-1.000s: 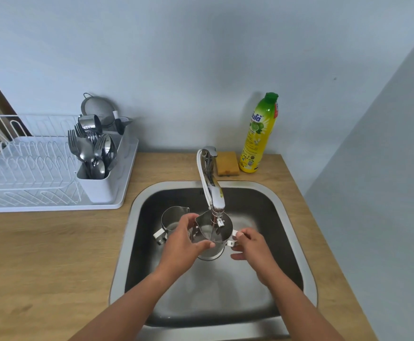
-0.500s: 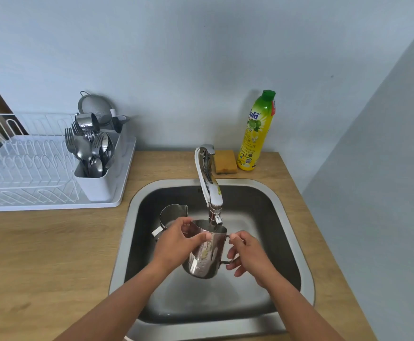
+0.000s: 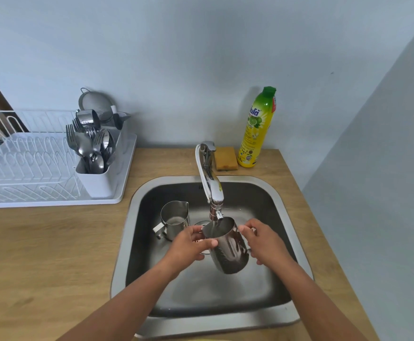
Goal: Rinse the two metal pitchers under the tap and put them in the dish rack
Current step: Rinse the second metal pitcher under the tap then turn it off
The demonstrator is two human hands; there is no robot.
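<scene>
I hold a shiny metal pitcher (image 3: pixel 228 249) in the air over the sink (image 3: pixel 284 207), its mouth just under the tap (image 3: pixel 212 183). Water runs from the spout into it. My left hand (image 3: pixel 191 244) grips its left side near the rim. My right hand (image 3: pixel 262 239) holds it at the handle side on the right. A second metal pitcher (image 3: pixel 175 219) stands upright on the sink floor to the left, its handle toward me. The white dish rack (image 3: pixel 29 168) sits on the counter at the far left.
A cutlery holder (image 3: pixel 95 178) full of forks and spoons stands at the rack's right end, with a strainer and a cup behind. A yellow sponge (image 3: pixel 225 158) and a yellow-green soap bottle (image 3: pixel 257 129) stand behind the sink. A grey wall closes the right side.
The pitcher in my hands has been lifted and tilted so its mouth sits under the spout. Both hands moved slightly with it. The other pitcher has stayed put.
</scene>
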